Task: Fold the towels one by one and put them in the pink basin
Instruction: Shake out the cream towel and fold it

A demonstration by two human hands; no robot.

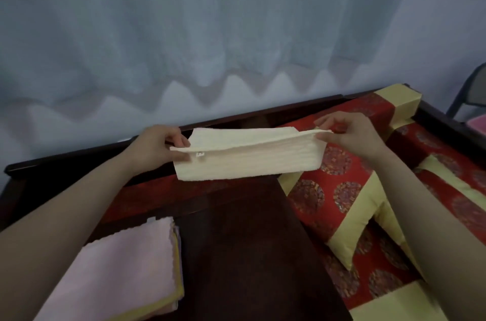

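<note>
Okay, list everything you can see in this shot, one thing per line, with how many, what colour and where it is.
cream towel: one, cream, folded lengthwise, held up over the table's far end
towel stack: one pile, pink on top with yellow and lilac edges under it, count unclear, lower left on the table
table: one, dark brown wood, centre
cushions: count unclear, red with round patterns and yellow bands, right of the table
curtain: one, pale grey-white, behind everything
chair: one, dark frame, far right, mostly cut off
pink thing: one sliver, right edge, cannot tell what it is
left hand: pinches the towel's left end
right hand: pinches the towel's right end
</note>
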